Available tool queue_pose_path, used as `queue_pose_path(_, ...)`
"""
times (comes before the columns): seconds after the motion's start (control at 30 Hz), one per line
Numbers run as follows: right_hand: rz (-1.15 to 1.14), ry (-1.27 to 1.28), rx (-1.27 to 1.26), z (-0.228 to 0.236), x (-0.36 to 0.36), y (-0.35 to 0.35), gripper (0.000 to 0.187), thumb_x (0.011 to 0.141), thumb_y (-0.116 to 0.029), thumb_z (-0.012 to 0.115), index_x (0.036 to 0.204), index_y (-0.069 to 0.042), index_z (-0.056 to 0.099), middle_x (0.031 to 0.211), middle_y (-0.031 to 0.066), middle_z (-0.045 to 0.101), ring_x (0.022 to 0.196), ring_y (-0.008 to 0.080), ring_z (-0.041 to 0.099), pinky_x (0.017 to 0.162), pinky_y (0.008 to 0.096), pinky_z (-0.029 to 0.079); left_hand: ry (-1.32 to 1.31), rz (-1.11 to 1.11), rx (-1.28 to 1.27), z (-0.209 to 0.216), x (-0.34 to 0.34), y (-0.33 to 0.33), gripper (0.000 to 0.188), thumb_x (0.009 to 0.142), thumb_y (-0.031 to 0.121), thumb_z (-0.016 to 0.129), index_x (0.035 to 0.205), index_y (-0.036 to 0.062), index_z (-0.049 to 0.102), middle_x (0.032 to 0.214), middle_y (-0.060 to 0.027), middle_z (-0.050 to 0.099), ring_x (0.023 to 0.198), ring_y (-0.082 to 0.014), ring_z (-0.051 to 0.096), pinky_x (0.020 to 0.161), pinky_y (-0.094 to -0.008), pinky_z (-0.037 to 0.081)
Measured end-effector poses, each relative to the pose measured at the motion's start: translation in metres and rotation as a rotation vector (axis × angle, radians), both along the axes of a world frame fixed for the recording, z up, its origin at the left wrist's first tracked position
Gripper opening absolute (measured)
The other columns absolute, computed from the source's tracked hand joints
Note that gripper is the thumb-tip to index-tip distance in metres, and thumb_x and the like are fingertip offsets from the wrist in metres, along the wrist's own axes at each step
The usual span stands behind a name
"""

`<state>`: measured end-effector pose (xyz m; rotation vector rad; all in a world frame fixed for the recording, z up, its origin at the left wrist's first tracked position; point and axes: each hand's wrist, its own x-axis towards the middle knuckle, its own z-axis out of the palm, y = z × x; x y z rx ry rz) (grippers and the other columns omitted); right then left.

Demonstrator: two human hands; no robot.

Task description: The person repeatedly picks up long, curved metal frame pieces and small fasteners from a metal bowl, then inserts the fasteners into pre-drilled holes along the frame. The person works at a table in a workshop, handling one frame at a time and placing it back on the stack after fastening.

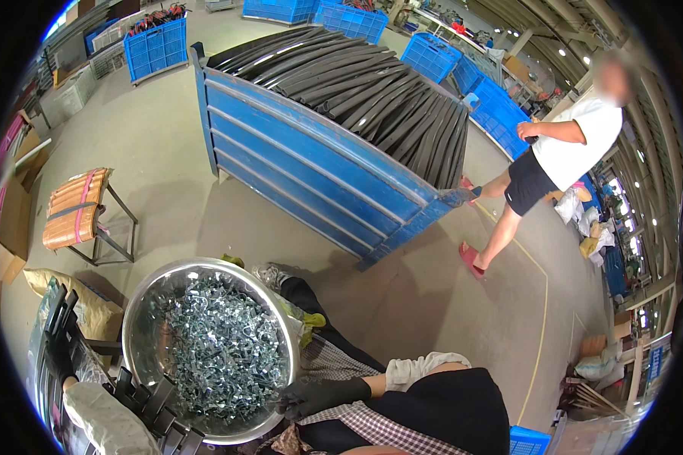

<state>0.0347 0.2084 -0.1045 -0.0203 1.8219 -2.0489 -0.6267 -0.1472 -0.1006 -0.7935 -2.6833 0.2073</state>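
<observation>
Head view: person's L hand, dark glove, is at far L among slim black bars, some stood up past the fingers, some fanned out nr the pale L sleeve. Can't tell if the L fingers are spread or pinching a bar; too dark & partly covered. R hand, also black-gloved, is at the lower R edge of a big round metal bowl; fingers look bent & close tog., but can't tell if they pinch anything. Bowl sits in front of the person, b/w the two hands, w/ a heap of small shiny metal clips in it. Bars are L of the bowl, a few overlapping its lower L rim.

Checked cloth & dark clothing below the R forearm. Tan sack just L of the bowl; stool w/ slatted top, pink & dark straps, beyond it. Big blue metal bin ahead, piled w/ long black strips. Blue plastic crates in the bkgd. Co-worker in white top, dark shorts & red slippers stands R of the bin, small dark thing in hand. Yellow line on the floor at R.
</observation>
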Motion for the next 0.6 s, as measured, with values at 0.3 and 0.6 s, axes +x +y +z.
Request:
queue_pose_path(0.3,0.257,0.08,0.469,0.033,-0.01,0.004,0.036,0.089,-0.035,0.068,0.115,-0.011,0.071,0.109,0.0133,0.071,0.098,0.033,0.068,0.084,0.0431,0.053,0.062,-0.112,0.062,-0.018,0.049,-0.051,0.049,0.093,0.027,0.06,0.139,0.0136,0.052,0.136,-0.0212,0.054,0.121,-0.0401,0.055,0.096,-0.0488,0.046)
queue_pose_path(0.6,-0.168,-0.245,0.022,0.07,-0.006,-0.02,0.017,0.092,-0.003,0.067,0.108,0.002,0.067,0.088,-0.0023,0.063,0.075,0.0032,0.054,0.067,0.0197,0.044,0.06,0.059,0.53,0.094,0.249,-0.042,0.045,0.094,0.033,0.064,0.127,0.0037,0.06,0.124,-0.0199,0.064,0.112,-0.0359,0.06,0.102,-0.0445,0.042)
